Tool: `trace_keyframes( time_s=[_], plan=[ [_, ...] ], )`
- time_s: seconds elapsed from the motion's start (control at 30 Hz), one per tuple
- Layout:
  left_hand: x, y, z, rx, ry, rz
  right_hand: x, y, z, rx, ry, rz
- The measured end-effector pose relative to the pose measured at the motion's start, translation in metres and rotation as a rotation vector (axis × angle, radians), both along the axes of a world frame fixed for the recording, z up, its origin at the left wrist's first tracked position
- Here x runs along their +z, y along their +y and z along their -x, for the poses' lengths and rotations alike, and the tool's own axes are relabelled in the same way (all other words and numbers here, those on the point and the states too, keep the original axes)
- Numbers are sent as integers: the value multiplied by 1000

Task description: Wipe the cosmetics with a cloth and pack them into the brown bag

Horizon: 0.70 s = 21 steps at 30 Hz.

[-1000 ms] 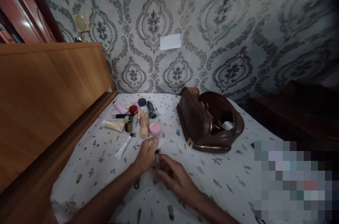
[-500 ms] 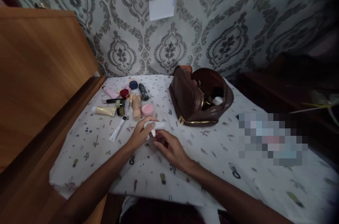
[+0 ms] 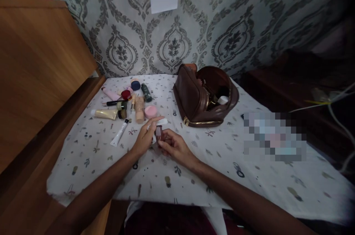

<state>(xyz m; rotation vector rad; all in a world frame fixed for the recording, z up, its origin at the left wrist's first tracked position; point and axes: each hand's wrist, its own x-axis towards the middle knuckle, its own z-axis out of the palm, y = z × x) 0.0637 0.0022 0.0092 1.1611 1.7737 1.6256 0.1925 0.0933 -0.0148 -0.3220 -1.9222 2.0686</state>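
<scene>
My left hand [image 3: 144, 137] is closed on a folded white wipe [image 3: 162, 121], which shows above and below its fingers. Opposite it, my right hand [image 3: 177, 149] pinches a small reddish-brown tube [image 3: 159, 133], likely lip gloss, held upright against the wipe; its lower end is hidden by fingers. Just beyond the left hand sit a pink round jar [image 3: 151, 111] and a beige bottle [image 3: 139, 111]. A white tube with a black cap [image 3: 119, 133] lies to the left of that hand.
A brown handbag [image 3: 191, 98] stands unzipped at the back, with items inside. Cosmetics, including a gold tube [image 3: 105, 113], a red jar [image 3: 126, 95] and a dark green bottle [image 3: 146, 92], cluster back left. A wooden cabinet [image 3: 41, 61] borders the left; a blurred object [image 3: 274, 137] lies right.
The small brown tube now stands more upright and shows more of its length between my hands. The whole view has shifted slightly; the tabletop items stay in place.
</scene>
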Motion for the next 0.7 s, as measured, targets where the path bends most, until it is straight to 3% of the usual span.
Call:
trace_keyframes(
  time_s=[0.2, 0.47, 0.7],
  plan=[
    [0, -4, -3, -54, 219, 1, 3, 2, 3, 39, 21, 247],
    [-7, -4, -5, -126, 375, -10, 8, 12, 4, -80, 72, 584],
    [-12, -7, -10, -101, 574, 5, 10, 26, 7, -219, 129, 685]
  ],
)
